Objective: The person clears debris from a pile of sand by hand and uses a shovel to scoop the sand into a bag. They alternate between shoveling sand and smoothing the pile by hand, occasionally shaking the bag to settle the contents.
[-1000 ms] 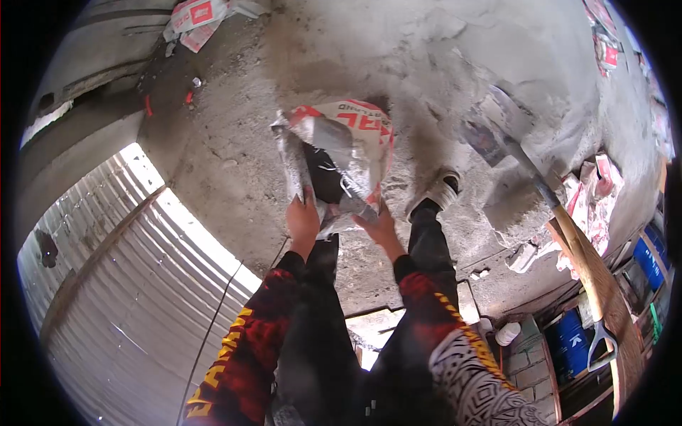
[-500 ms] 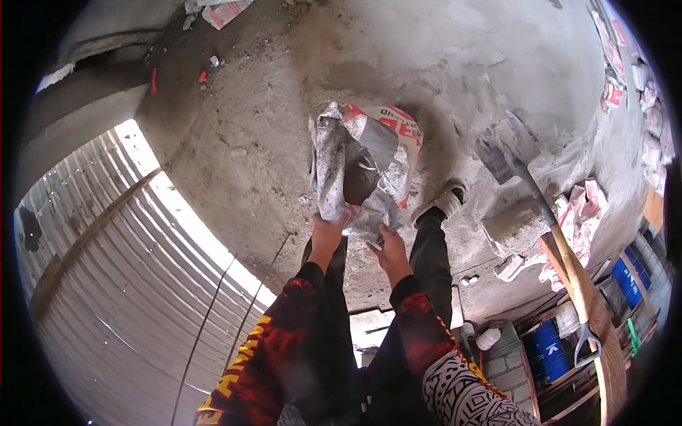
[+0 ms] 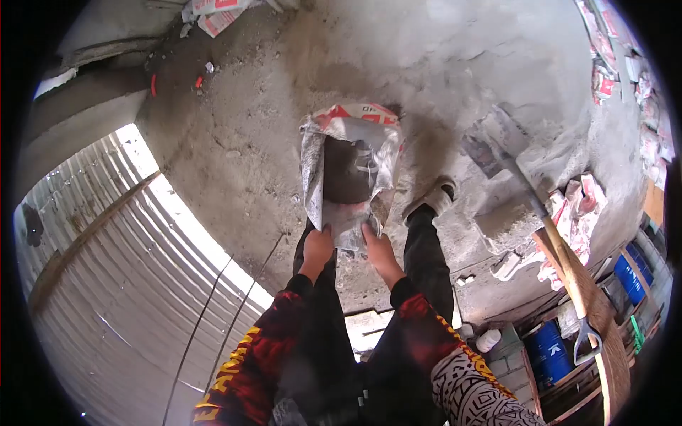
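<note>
A paper sack (image 3: pixel 311 167) with red and white print stands on the floor before me, its mouth spread wide. Grey powder (image 3: pixel 347 174) lies inside, with pale string or torn strips at the inner right side. My left hand (image 3: pixel 317 247) is closed on the near left edge of the sack. Gripping the near right edge is my right hand (image 3: pixel 380 248), thumb on top. The fingers under the paper are hidden.
A shovel (image 3: pixel 529 192) lies to the right, its blade on the dusty floor. Beside it are a rough block (image 3: pixel 506 226) and crumpled sacks (image 3: pixel 577 216). Blue drums (image 3: pixel 547 351) stand at lower right. Corrugated sheeting (image 3: pixel 106 284) rises on the left.
The sack's mouth has been pulled wider and squarer, showing more powder. Both hands have shifted slightly down and left in view, still on the near edge.
</note>
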Demonstrator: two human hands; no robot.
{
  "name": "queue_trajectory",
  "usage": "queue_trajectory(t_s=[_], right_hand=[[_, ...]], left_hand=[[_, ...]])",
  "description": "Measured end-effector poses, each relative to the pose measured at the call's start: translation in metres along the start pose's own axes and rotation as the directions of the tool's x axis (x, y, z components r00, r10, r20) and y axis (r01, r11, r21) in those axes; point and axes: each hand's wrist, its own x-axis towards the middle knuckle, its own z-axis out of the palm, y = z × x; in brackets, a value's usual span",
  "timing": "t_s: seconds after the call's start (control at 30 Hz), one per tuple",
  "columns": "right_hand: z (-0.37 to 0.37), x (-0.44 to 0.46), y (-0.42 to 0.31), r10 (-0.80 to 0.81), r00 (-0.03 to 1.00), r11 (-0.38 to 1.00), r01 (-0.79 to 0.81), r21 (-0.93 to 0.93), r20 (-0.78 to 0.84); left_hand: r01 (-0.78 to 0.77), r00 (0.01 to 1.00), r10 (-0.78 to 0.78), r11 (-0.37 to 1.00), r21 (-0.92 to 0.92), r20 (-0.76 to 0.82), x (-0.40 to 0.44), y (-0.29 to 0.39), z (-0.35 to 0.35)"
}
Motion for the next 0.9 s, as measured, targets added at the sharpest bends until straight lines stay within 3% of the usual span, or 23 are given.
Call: queue_trajectory(t_s=[0.03, 0.07, 0.13, 0.17, 0.27, 0.3, 0.33, 0.4, 0.43, 0.47, 0.5, 0.53, 0.6, 0.63, 0.67, 0.73, 0.77, 0.8, 0.87, 0.9], right_hand=[[-0.001, 0.011, 0.019, -0.114, 0.992, 0.983, 0.119, 0.142, -0.043], [-0.011, 0.008, 0.008, -0.133, 0.99, 0.981, 0.138, 0.133, -0.049], [-0.03, 0.001, -0.031, -0.165, 0.981, 0.966, 0.139, -0.218, -0.106], [-0.04, -0.007, -0.048, -0.136, 0.975, 0.974, 0.099, -0.204, -0.178], [-0.07, 0.013, -0.03, -0.106, 0.986, 0.984, 0.086, -0.153, -0.125], [-0.074, 0.002, -0.039, -0.08, 0.989, 0.959, 0.042, -0.28, -0.125], [-0.07, -0.004, -0.031, -0.059, 0.992, 0.957, 0.024, -0.288, -0.114], [-0.064, -0.009, -0.028, 0.099, 0.993, 0.987, -0.091, 0.132, -0.061], [-0.067, 0.004, -0.006, 0.137, 0.982, 0.937, -0.171, 0.305, 0.128], [-0.068, 0.001, -0.005, 0.13, 0.983, 0.938, -0.164, 0.306, 0.13], [-0.067, -0.005, -0.006, 0.052, 0.966, 0.843, -0.178, 0.507, 0.252], [-0.064, -0.01, -0.004, -0.048, 0.935, 0.704, -0.218, 0.676, 0.351], [-0.05, -0.018, -0.001, -0.086, 0.928, 0.633, -0.231, 0.739, 0.363], [-0.041, -0.019, 0.003, -0.02, 0.966, 0.799, -0.139, 0.585, 0.257], [-0.032, -0.02, 0.003, 0.011, 0.991, 0.92, -0.061, 0.387, 0.131], [-0.012, -0.03, 0.004, 0.014, 0.983, 0.926, -0.082, 0.368, 0.185], [-0.001, -0.038, 0.001, 0.036, 0.984, 0.93, -0.097, 0.354, 0.175], [0.008, -0.046, -0.001, 0.057, 0.985, 0.934, -0.112, 0.34, 0.166], [0.02, -0.046, 0.013, 0.009, 0.988, 0.907, -0.074, 0.414, 0.155], [0.028, -0.045, 0.009, 0.052, 0.987, 0.887, -0.114, 0.448, 0.149]], left_hand=[[0.007, 0.999, -0.008, 1.0, -0.007, -0.036, 0.004, 0.003, 0.01], [0.001, 0.999, -0.002, 1.0, -0.017, -0.054, 0.007, 0.008, 0.015], [0.032, 0.998, -0.041, 0.985, -0.167, -0.054, 0.013, 0.023, 0.013], [0.026, 0.998, -0.037, 0.984, -0.175, -0.059, 0.01, 0.032, 0.013], [0.061, 0.994, -0.077, 0.983, -0.176, -0.083, 0.005, 0.068, 0.004], [0.225, 0.968, -0.252, 0.895, -0.385, -0.02, 0.002, 0.073, 0.012], [0.378, 0.911, -0.404, 0.738, -0.558, 0.083, -0.006, 0.076, 0.011], [0.464, 0.873, -0.462, 0.688, -0.558, 0.156, -0.011, 0.065, 0.015], [0.317, 0.937, -0.348, 0.812, -0.491, 0.029, -0.012, 0.046, 0.033], [0.164, 0.973, -0.213, 0.904, -0.395, -0.086, -0.01, 0.032, 0.04], [0.381, 0.909, -0.4, 0.68, -0.627, 0.118, -0.01, 0.027, 0.032], [0.384, 0.907, -0.403, 0.68, -0.625, 0.118, -0.012, 0.028, 0.013], [0.503, 0.864, -0.306, 0.557, -0.661, 0.401, -0.012, 0.027, -0.025], [0.481, 0.869, -0.208, 0.567, -0.669, 0.448, -0.008, 0.015, -0.019], [0.472, 0.875, -0.206, 0.567, -0.675, 0.438, -0.002, 0.002, -0.015], [0.109, 0.947, 0.051, 0.877, -0.469, 0.316, 0.005, -0.01, -0.033], [0.133, 0.944, -0.009, 0.926, -0.354, 0.33, 0.012, -0.011, -0.049], [0.13, 0.946, -0.008, 0.925, -0.357, 0.323, 0.015, -0.011, -0.065], [0.249, 0.964, -0.22, 0.945, -0.213, 0.151, 0.026, -0.01, -0.097], [0.251, 0.962, -0.211, 0.934, -0.256, 0.173, 0.036, -0.011, -0.113]])
